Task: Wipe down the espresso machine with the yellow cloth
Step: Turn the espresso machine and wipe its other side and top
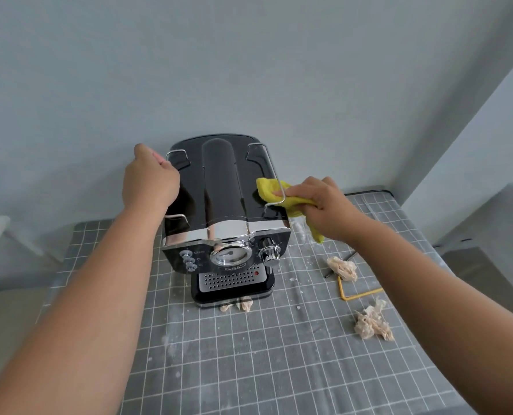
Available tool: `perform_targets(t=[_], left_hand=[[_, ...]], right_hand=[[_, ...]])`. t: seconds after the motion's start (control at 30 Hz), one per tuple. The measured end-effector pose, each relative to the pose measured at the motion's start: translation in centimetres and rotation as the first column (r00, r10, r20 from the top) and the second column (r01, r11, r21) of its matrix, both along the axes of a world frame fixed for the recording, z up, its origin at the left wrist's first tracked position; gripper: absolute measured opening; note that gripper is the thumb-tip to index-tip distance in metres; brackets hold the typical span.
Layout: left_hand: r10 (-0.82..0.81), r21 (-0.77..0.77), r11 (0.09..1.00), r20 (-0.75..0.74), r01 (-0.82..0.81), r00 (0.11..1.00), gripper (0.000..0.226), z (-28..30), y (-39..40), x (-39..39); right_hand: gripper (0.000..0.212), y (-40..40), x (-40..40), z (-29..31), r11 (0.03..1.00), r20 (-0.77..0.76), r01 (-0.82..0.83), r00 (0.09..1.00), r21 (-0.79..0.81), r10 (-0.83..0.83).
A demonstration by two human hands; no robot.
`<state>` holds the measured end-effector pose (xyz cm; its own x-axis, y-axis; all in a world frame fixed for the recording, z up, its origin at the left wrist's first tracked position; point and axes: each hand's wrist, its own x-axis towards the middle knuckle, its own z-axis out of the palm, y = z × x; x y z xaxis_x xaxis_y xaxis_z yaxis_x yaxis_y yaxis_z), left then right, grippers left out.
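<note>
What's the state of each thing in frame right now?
Black and chrome espresso machine: upright on the grey checked tablecloth.
Yellow cloth: bunched, pressed on the machine's top right side.
Right hand: grips the cloth.
Left hand: curled over the machine's top left edge.
Crumpled beige papers: loose on the tablecloth.
Yellow straw: bent, lying flat.

The espresso machine (223,223) stands on the table (249,354), its back near the wall (249,70), its front toward me. My left hand (150,181) rests on its upper left side. My right hand (321,205) holds the cloth (271,190) on its top right, under the wire rail (276,181). Right of the machine lie two crumpled wads (342,268), a bent straw (357,293) between them. Two smaller scraps (240,305) lie before the machine's base.
</note>
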<state>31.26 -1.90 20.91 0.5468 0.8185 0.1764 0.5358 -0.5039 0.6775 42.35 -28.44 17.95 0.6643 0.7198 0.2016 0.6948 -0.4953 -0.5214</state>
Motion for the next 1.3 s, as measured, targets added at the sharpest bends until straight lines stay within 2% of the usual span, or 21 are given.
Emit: perform_targets(t=[0.07, 0.17, 0.23, 0.27, 0.33, 0.4, 0.5, 0.63, 0.67, 0.73, 0.77, 0.83, 0.9, 0.97, 1.0, 1.07, 1.1, 1.2, 1.3], left_hand=[[-0.002, 0.016, 1.000, -0.009, 0.002, 1.000, 0.011, 0.1, 0.0, 0.1], [0.005, 0.039, 0.999, -0.022, -0.004, 1.000, 0.015, 0.1, -0.1, 0.0], [0.008, 0.048, 0.999, -0.025, -0.007, 1.000, 0.016, 0.1, -0.1, 0.0], [0.009, 0.051, 0.999, -0.025, -0.008, 1.000, 0.016, 0.1, -0.1, 0.0], [0.011, 0.052, 0.999, -0.025, -0.010, 1.000, 0.016, -0.1, 0.0, 0.0], [0.014, 0.052, 0.999, -0.025, -0.013, 1.000, 0.017, -0.1, -0.1, 0.0], [0.012, 0.065, 0.998, -0.027, -0.010, 1.000, 0.019, 0.0, -0.2, 0.0], [0.014, 0.066, 0.998, -0.028, -0.012, 1.000, 0.020, 0.0, -0.2, 0.0], [0.010, 0.061, 0.998, -0.027, -0.008, 1.000, 0.020, -0.1, -0.1, 0.0], [0.013, 0.054, 0.998, -0.020, -0.012, 1.000, 0.019, 0.0, -0.1, 0.2], [0.015, 0.050, 0.999, -0.020, -0.014, 1.000, 0.018, -0.1, -0.1, 0.2], [0.012, 0.050, 0.999, -0.023, -0.011, 1.000, 0.018, -0.1, -0.2, 0.3], [0.013, 0.058, 0.998, -0.026, -0.012, 1.000, 0.018, -0.1, -0.3, 0.3], [0.013, 0.067, 0.998, -0.029, -0.011, 0.999, 0.018, -0.2, -0.1, 0.3], [0.013, 0.076, 0.997, -0.040, -0.010, 0.999, 0.019, -0.2, -0.1, 0.3], [0.013, 0.099, 0.995, -0.066, -0.006, 0.998, 0.020, -0.1, -0.2, 0.3], [0.012, 0.108, 0.994, -0.074, -0.004, 0.997, 0.021, -0.1, -0.3, 0.4], [0.021, 0.110, 0.994, -0.084, -0.011, 0.996, 0.021, -0.1, -0.3, 0.4], [0.015, 0.082, 0.997, -0.074, -0.009, 0.997, 0.021, -0.1, -0.3, 0.5]], right_hand=[[0.039, -1.1, -0.7, 0.0, 0.999, 0.062, -0.052, 0.997, 0.006, 0.051], [0.041, -2.9, -0.9, 0.8, 0.990, 0.182, -0.115, 0.975, -0.082, 0.129], [0.046, -4.5, -0.4, 1.6, 0.987, 0.281, -0.035, 0.956, -0.155, 0.079], [0.045, -5.1, 0.1, 2.0, 0.991, 0.298, 0.034, 0.954, -0.132, 0.007], [0.039, -4.9, 0.0, 2.7, 0.993, 0.242, 0.119, 0.963, 0.001, -0.115], [0.042, -3.3, -1.3, 2.3, 0.995, 0.189, 0.065, 0.979, 0.069, -0.077], [0.045, -2.0, -3.8, 0.4, 0.999, 0.131, 0.007, 0.991, 0.039, -0.012], [0.045, -5.5, -2.5, -1.7, 0.967, 0.236, 0.202, 0.958, -0.153, -0.163], [0.045, -6.1, -2.5, -1.6, 0.956, 0.202, 0.267, 0.950, -0.118, -0.240], [0.046, -5.7, -2.8, 0.0, 0.921, 0.071, 0.379, 0.920, 0.092, -0.386], [0.047, -4.8, -2.9, 1.2, 0.897, 0.014, 0.399, 0.913, 0.192, -0.409], [0.046, -2.5, -2.7, 3.8, 0.884, -0.023, 0.346, 0.934, 0.314, -0.357], [0.043, 0.5, -2.0, 5.9, 0.914, 0.002, 0.227, 0.970, 0.335, -0.242], [0.042, 3.8, -1.1, 6.6, 0.967, 0.053, 0.147, 0.985, 0.209, -0.162], [0.043, 5.4, -0.7, 6.5, 0.989, 0.108, 0.131, 0.984, 0.073, -0.139], [0.045, 7.8, -0.5, 5.9, 0.961, 0.234, 0.157, 0.967, -0.227, -0.102], [0.045, 8.5, -0.7, 5.6, 0.932, 0.281, 0.173, 0.956, -0.319, -0.081], [0.036, 8.2, -1.8, 5.5, 0.919, 0.295, 0.158, 0.954, -0.362, -0.048], [0.028, 5.9, -2.8, 5.6, 0.944, 0.234, 0.008, 0.969, -0.330, 0.073]])
